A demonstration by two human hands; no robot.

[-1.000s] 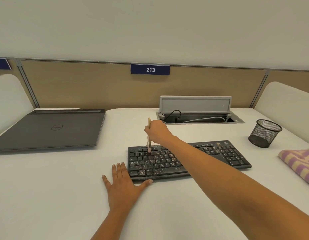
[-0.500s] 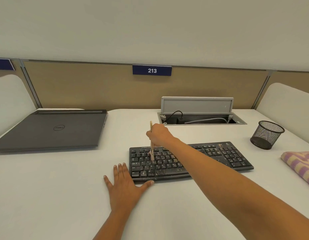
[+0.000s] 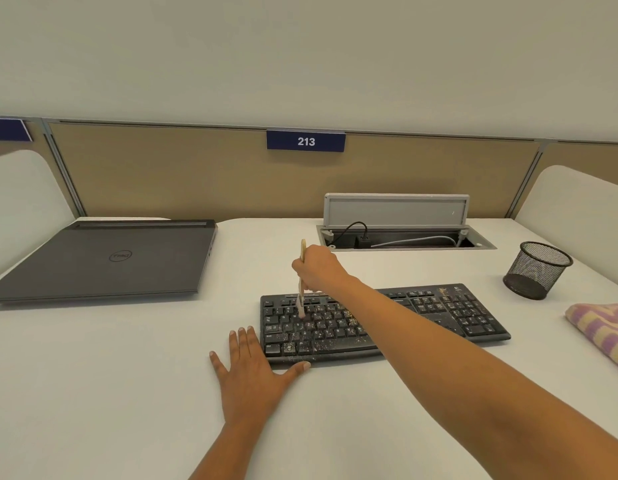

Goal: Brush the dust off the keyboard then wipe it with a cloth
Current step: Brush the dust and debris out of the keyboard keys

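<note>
A black keyboard (image 3: 456,313) lies across the middle of the white desk, its left half speckled with pale dust. My right hand (image 3: 318,268) grips a small wooden-handled brush (image 3: 301,303) held nearly upright, bristles down on the upper-left keys. My left hand (image 3: 248,372) lies flat on the desk at the keyboard's front-left corner, fingers spread, thumb against the front edge. A purple and yellow striped cloth (image 3: 602,327) sits folded at the right edge of the desk.
A shut dark laptop (image 3: 103,261) lies at the left. Behind the keyboard an open cable hatch (image 3: 397,233) holds cables. A black mesh pen cup (image 3: 538,270) stands at the right. A tan partition (image 3: 196,174) backs the desk.
The brush and my right hand have shifted slightly back toward the far keys after a short stroke. My left hand has stayed in place.
</note>
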